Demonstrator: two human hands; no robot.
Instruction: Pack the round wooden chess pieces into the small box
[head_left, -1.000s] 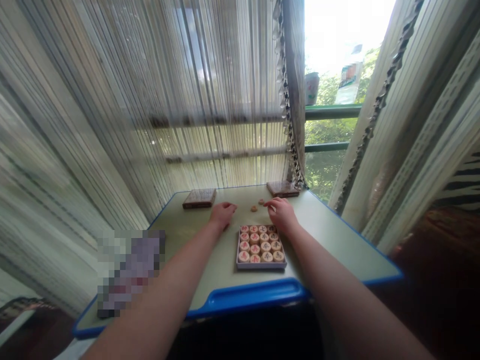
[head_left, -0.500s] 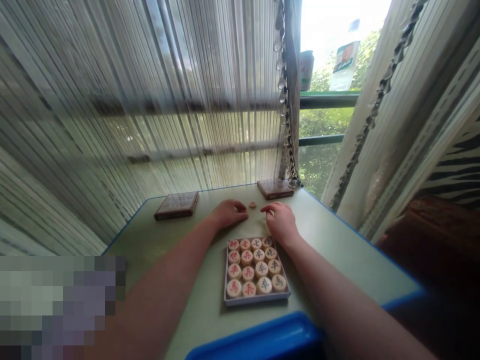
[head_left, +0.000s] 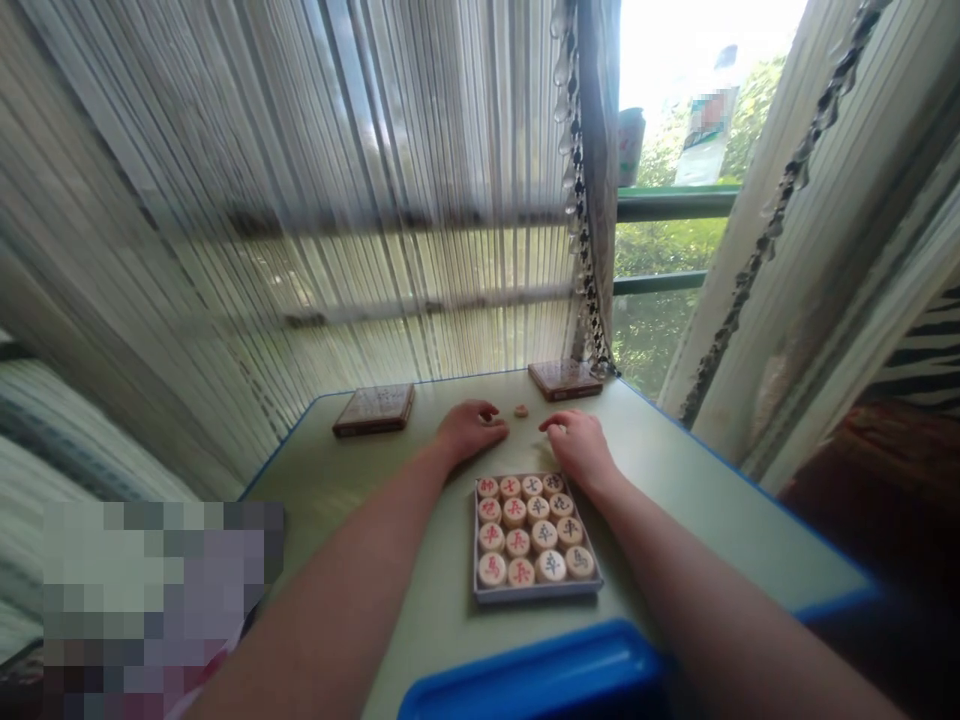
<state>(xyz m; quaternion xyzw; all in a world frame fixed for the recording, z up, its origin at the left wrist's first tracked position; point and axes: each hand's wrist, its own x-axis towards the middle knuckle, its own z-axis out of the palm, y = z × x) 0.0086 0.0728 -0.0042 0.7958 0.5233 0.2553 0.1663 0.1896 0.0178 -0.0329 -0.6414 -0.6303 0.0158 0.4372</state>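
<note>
My left hand (head_left: 472, 432) rests on the table, its fingers loosely bent and a gap showing between thumb and fingers. Just beyond its fingertips lies a small round wooden xiangqi piece (head_left: 521, 411), touched by neither hand. On the other side of that piece is my right hand (head_left: 576, 442), fingers loosely curled with the index finger pointing inward. I see nothing held in either hand. Below them, between my forearms, a shallow white box (head_left: 538, 597) holds rows of round xiangqi pieces (head_left: 517, 543), red characters on the left and black on the right.
Two flat brown cases (head_left: 375, 408) lie near the table's far edge, one at left and one at right. A blue plastic edge (head_left: 532, 670) is at the near side. String curtains (head_left: 420, 250) hang behind the pale green table (head_left: 720, 520). A person, blurred out, is at lower left.
The camera has turned slightly left, so everything sits further right in view. My right fingers look a little more curled; the loose piece and box stay put on the table.
</note>
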